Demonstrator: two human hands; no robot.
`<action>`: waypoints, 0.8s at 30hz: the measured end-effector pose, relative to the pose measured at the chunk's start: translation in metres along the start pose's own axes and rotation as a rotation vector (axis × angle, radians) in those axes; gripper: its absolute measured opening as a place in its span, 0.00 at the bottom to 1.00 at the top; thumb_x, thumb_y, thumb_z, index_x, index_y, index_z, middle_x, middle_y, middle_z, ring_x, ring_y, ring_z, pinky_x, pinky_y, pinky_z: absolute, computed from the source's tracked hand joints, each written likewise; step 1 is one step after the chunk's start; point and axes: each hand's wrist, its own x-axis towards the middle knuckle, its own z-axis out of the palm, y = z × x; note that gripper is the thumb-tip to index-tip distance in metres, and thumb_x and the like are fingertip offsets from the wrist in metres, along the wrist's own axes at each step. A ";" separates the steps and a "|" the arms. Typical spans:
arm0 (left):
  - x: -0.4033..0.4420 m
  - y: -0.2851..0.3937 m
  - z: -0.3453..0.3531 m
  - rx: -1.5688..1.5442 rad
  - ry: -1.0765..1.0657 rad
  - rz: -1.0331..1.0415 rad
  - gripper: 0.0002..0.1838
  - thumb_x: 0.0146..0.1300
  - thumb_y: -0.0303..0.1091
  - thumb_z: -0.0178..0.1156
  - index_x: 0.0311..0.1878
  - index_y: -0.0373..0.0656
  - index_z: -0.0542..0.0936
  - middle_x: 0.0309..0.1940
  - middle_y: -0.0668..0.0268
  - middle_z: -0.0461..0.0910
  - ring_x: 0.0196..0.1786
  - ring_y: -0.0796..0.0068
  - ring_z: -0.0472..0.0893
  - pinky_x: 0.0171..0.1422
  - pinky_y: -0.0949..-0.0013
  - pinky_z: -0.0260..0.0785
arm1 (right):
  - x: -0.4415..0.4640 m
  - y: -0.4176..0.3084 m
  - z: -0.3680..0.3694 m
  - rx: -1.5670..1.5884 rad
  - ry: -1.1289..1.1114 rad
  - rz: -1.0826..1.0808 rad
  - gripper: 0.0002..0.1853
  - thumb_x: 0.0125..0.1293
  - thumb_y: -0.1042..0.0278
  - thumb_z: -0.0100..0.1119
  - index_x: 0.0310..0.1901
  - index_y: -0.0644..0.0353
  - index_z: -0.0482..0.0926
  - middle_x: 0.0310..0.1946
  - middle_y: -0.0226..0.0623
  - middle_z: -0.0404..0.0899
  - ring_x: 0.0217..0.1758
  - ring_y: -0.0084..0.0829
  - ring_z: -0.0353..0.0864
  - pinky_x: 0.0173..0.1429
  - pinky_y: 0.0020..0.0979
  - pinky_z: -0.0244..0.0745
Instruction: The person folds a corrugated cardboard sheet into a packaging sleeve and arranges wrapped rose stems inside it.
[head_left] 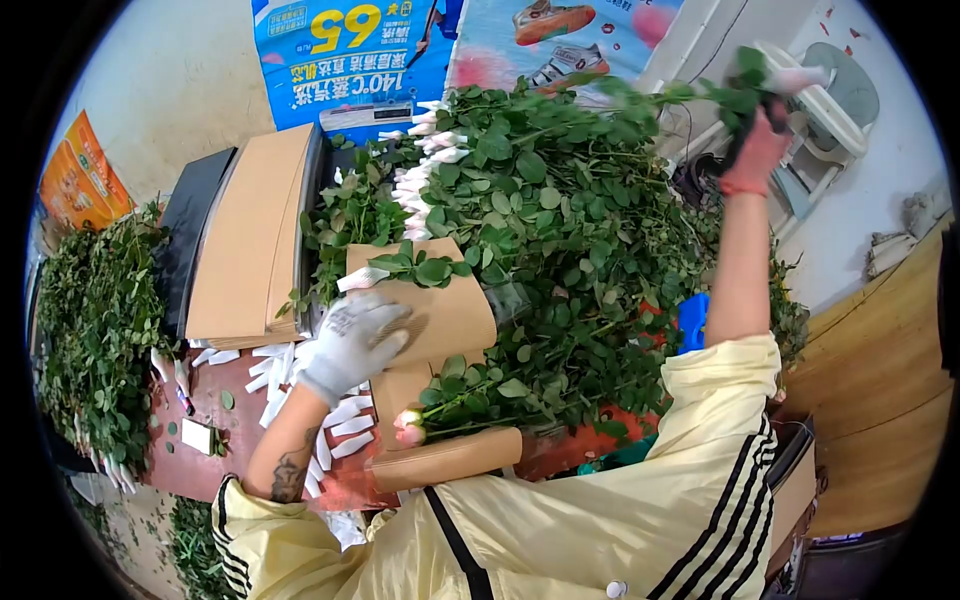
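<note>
My left hand (352, 343), in a white glove, lies with its fingers apart on a curved brown cardboard sheet (440, 318). Just above its fingertips a rose with a white net sleeve (362, 278) rests on the cardboard, its leaves pointing right. At the upper right my right hand (757, 155), in a red and black glove, is closed round a leafy rose stem (745, 85); the pale head beyond it is blurred. Below the sheet, a pink and white rose (409, 427) lies beside a rolled cardboard piece (450, 458).
A large heap of leafy stems (570, 220) covers the table's middle and right. White sleeves (350, 425) are scattered on the red tabletop (240, 385). Stacked cardboard (250, 230) stands left, near more stems (100, 330). A white chair (835, 105) is at the right.
</note>
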 end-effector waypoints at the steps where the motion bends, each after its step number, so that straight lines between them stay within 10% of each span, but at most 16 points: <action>1: -0.012 -0.001 -0.003 -0.183 -0.122 -0.127 0.15 0.53 0.34 0.62 0.45 0.45 0.80 0.43 0.59 0.79 0.42 0.59 0.79 0.47 0.61 0.72 | -0.007 -0.020 -0.002 0.026 -0.067 -0.102 0.13 0.58 0.78 0.56 0.46 0.70 0.75 0.43 0.39 0.78 0.42 0.28 0.78 0.48 0.30 0.74; 4: -0.042 0.005 -0.006 -0.424 -0.281 -0.270 0.12 0.53 0.35 0.63 0.41 0.42 0.82 0.34 0.58 0.82 0.38 0.59 0.80 0.47 0.63 0.73 | -0.075 -0.073 0.001 -0.241 -0.317 -0.279 0.17 0.54 0.79 0.58 0.48 0.68 0.76 0.45 0.38 0.79 0.43 0.30 0.79 0.50 0.32 0.74; 7: -0.074 0.010 0.006 -0.424 -0.238 -0.241 0.14 0.51 0.38 0.65 0.39 0.41 0.83 0.29 0.58 0.82 0.33 0.60 0.81 0.41 0.64 0.74 | -0.169 -0.088 0.002 -0.625 -1.156 -0.898 0.20 0.47 0.73 0.58 0.45 0.60 0.77 0.45 0.41 0.78 0.40 0.37 0.79 0.47 0.34 0.74; 9: -0.086 0.023 0.020 -0.324 -0.512 -0.320 0.16 0.52 0.47 0.62 0.40 0.49 0.83 0.28 0.62 0.81 0.33 0.62 0.81 0.37 0.63 0.72 | -0.248 -0.070 -0.008 -0.735 -1.535 -0.881 0.18 0.52 0.58 0.49 0.45 0.54 0.72 0.38 0.34 0.73 0.35 0.31 0.75 0.33 0.32 0.69; 10: -0.090 0.027 0.029 -0.269 -0.645 -0.313 0.17 0.52 0.50 0.61 0.41 0.52 0.83 0.28 0.63 0.81 0.32 0.62 0.81 0.36 0.62 0.71 | -0.275 -0.079 0.008 -0.804 -1.983 -0.517 0.14 0.54 0.62 0.49 0.43 0.54 0.71 0.35 0.32 0.72 0.34 0.28 0.73 0.30 0.29 0.66; 24: -0.124 0.034 0.075 -0.266 -0.602 -0.323 0.12 0.57 0.45 0.57 0.42 0.56 0.82 0.27 0.63 0.80 0.30 0.62 0.80 0.33 0.62 0.70 | -0.421 0.025 -0.020 -0.710 -2.181 -0.166 0.20 0.52 0.62 0.57 0.46 0.62 0.70 0.38 0.44 0.78 0.43 0.40 0.79 0.43 0.38 0.74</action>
